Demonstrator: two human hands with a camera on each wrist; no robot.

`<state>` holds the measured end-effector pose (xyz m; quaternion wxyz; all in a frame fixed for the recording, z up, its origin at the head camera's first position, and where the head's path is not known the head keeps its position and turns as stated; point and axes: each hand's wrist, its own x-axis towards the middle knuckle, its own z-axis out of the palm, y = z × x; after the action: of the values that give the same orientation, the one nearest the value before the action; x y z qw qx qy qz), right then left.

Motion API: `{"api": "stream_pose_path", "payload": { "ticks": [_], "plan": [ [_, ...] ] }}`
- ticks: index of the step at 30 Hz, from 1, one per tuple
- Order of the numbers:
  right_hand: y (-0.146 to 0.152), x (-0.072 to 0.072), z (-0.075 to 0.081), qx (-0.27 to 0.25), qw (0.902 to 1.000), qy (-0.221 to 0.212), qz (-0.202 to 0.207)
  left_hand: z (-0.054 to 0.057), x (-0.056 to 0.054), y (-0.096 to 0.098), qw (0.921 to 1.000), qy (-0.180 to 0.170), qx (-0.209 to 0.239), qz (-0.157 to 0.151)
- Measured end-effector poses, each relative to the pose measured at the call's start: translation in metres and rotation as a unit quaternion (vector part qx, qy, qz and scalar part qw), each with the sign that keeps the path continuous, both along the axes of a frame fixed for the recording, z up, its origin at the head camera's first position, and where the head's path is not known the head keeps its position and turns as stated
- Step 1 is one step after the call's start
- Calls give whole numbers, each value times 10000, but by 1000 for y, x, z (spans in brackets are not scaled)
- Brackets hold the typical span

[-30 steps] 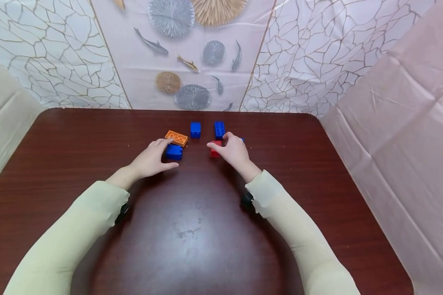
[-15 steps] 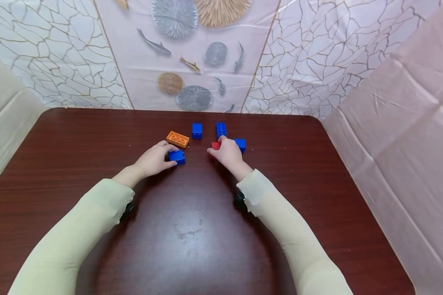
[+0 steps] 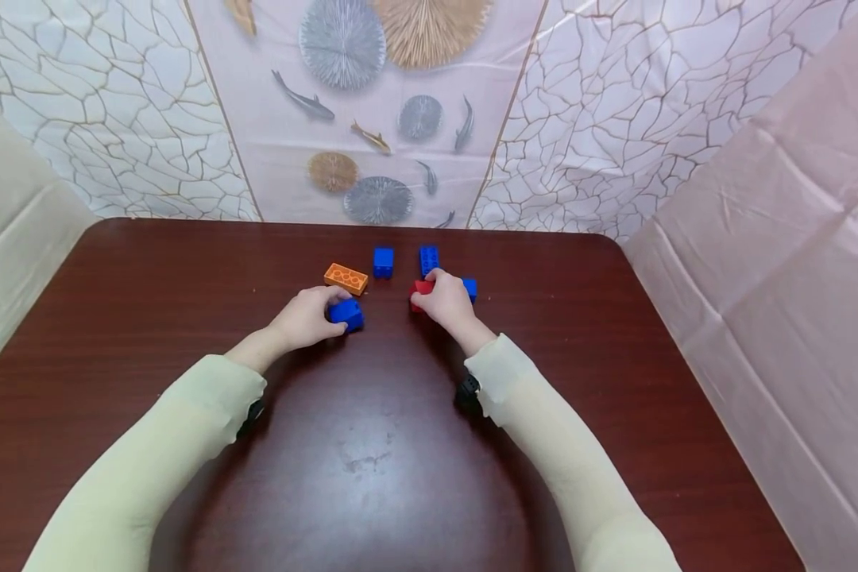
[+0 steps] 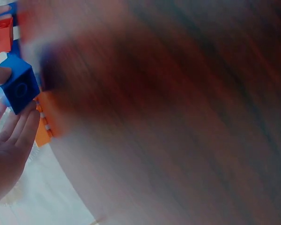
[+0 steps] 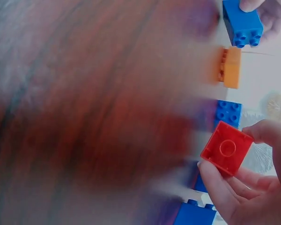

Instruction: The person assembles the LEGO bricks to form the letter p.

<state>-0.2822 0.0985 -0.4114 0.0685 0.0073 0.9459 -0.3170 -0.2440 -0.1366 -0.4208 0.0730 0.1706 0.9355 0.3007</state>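
Observation:
My left hand (image 3: 305, 318) grips a square blue toy brick (image 3: 346, 314) between thumb and fingers. In the left wrist view that blue brick (image 4: 19, 84) is tilted, its hollow underside partly showing. My right hand (image 3: 449, 303) pinches a small red toy brick (image 3: 419, 295). The right wrist view shows the red brick (image 5: 226, 148) tipped up, its open underside with one round tube facing the camera. Just beyond the left hand lies an orange brick (image 3: 346, 279) with its hollow side up.
A small blue brick (image 3: 383, 262) stands farther back between the hands. A longer studded blue brick (image 3: 429, 260) lies behind the right hand, and another blue brick (image 3: 469, 290) is partly hidden beside it. A patterned cloth (image 3: 379, 119) hangs behind the dark table (image 3: 372, 397).
The left hand has closed round the blue brick and drawn it away from the orange one. The right hand has closed on the red brick and tilted it. The head view has shifted slightly.

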Motion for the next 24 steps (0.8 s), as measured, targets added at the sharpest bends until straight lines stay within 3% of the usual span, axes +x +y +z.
{"api": "stream_pose_path", "payload": {
  "ticks": [4, 11, 17, 24],
  "plan": [
    [6, -1, 5, -692, 9975, -52, -126, 2, 4, 6, 9984, -145, 530, 143],
    [13, 0, 19, -1903, 9811, -181, -317, 4, 9, 22, 9947, -243, 991, 135],
    [21, 2, 28, -2396, 9689, -418, -452, -2, 13, 35, 9909, -221, 1329, -19],
    [27, 6, 34, -2489, 9662, -461, -492, -12, 18, 45, 9908, -304, 1291, -270]
  ]
}}
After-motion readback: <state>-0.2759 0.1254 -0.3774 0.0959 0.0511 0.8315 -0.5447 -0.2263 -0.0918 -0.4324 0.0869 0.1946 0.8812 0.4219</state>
